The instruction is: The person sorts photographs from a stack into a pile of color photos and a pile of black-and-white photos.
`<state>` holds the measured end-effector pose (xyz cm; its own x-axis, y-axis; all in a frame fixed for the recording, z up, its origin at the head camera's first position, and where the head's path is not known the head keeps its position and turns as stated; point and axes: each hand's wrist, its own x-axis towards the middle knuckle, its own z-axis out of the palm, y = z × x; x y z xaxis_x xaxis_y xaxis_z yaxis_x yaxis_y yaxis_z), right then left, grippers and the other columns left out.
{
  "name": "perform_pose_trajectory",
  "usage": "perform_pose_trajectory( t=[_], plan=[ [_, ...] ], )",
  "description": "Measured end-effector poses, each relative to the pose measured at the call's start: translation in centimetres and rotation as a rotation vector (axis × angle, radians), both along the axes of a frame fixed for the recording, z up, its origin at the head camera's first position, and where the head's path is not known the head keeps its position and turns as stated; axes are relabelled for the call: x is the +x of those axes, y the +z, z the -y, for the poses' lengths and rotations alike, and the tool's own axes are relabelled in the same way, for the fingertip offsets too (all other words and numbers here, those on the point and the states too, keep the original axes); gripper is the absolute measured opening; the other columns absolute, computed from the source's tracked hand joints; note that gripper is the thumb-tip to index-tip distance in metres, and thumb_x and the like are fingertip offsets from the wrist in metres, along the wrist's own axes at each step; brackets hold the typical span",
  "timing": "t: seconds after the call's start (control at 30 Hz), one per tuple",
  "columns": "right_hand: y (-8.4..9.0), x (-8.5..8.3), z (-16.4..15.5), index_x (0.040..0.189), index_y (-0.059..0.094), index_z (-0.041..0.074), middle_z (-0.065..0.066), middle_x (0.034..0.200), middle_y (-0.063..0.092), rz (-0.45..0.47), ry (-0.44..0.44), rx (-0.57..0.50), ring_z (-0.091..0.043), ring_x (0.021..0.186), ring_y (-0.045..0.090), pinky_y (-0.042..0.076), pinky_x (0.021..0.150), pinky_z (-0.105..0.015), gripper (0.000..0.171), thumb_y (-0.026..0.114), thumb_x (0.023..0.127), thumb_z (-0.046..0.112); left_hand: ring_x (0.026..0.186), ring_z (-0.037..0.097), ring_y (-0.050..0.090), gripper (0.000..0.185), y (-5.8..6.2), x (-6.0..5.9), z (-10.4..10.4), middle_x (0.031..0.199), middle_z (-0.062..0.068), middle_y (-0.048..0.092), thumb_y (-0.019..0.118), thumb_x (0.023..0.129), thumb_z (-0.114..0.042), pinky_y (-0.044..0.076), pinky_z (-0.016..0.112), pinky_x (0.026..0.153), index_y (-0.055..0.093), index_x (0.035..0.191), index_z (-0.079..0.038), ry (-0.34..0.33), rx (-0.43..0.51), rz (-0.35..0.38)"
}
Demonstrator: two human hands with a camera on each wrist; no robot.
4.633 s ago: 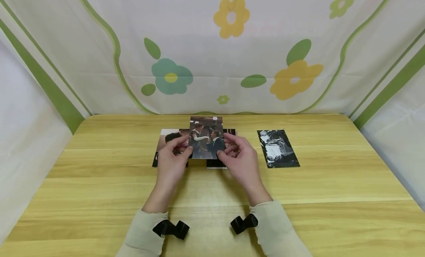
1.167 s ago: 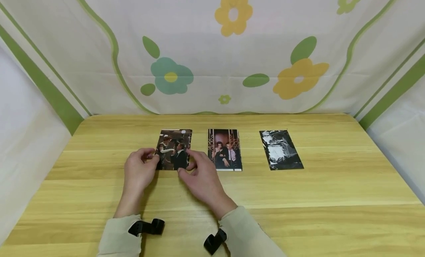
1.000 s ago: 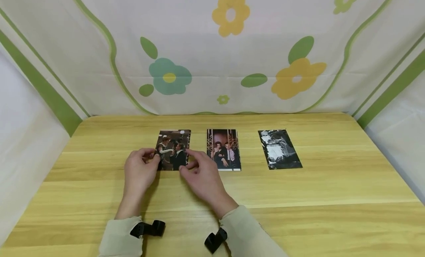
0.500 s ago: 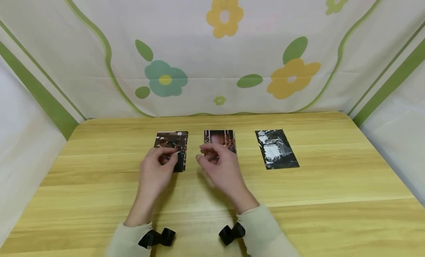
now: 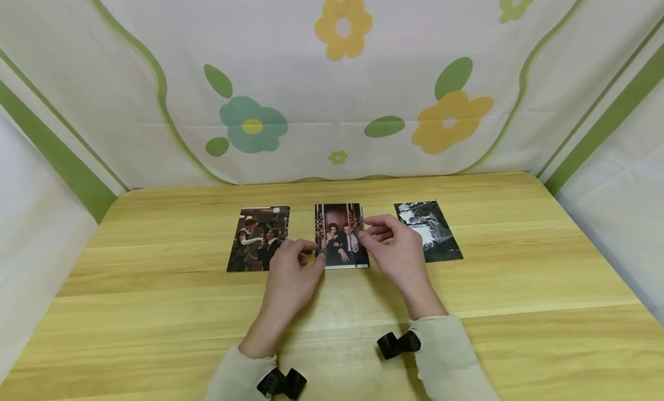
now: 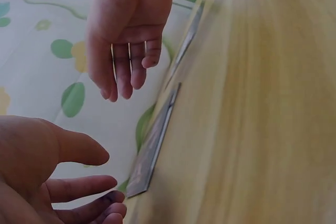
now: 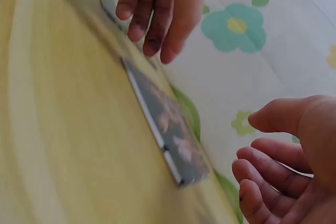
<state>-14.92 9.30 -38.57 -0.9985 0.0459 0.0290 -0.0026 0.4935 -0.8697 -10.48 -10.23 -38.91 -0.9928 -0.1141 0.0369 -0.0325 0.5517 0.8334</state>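
Between my two hands, the middle photo point(image 5: 340, 235) lies flat on the wooden surface point(image 5: 519, 286), its long axis running near to far, flanked by a left photo point(image 5: 257, 238) and a right photo point(image 5: 427, 231). My left hand point(image 5: 290, 274) hovers at its near left corner and my right hand point(image 5: 396, 248) at its right edge, about equally close. Both grips are loosely spread, fingers relaxed and holding nothing.
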Motion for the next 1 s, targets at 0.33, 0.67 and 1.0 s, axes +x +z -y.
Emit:
perform_pose_trajectory(
  t=[0.33,0.67,1.0],
  plan=[
    [-2.1,-0.2,-0.5,0.125,0.076,0.009,-0.01,0.111,0.078,0.086,-0.016,-0.009,-0.024,0.098,0.07,0.056,0.09,-0.035,0.034,0.081,0.093,0.018,0.098,0.027,0.056,0.042,-1.6,0.0,-0.9,0.107,0.016,0.063,0.078,0.09,-0.01,0.049,0.042,0.086,0.071,0.129,0.004,0.017,-0.06,-0.016],
    [-3.1,-0.2,0.2,0.14,0.067,0.007,-0.007,0.118,0.067,0.069,0.023,0.15,-0.022,0.102,0.064,0.054,0.093,-0.041,0.059,0.087,0.09,0.03,0.094,0.024,0.052,0.044,-2.6,-0.4,-0.7,0.109,0.015,0.058,0.078,0.091,-0.007,0.042,0.035,0.082,0.071,0.133,0.004,0.044,-0.047,-0.017],
    [-3.1,-0.1,0.6,0.152,0.061,0.009,-0.005,0.116,0.062,0.056,0.055,0.296,-0.02,0.096,0.057,0.044,0.081,-0.034,0.077,0.09,0.086,0.038,0.088,0.021,0.049,0.043,-3.2,-0.6,-0.7,0.1,0.012,0.054,0.078,0.091,-0.005,0.038,0.034,0.079,0.072,0.132,0.005,0.046,-0.049,-0.05]
  ],
)
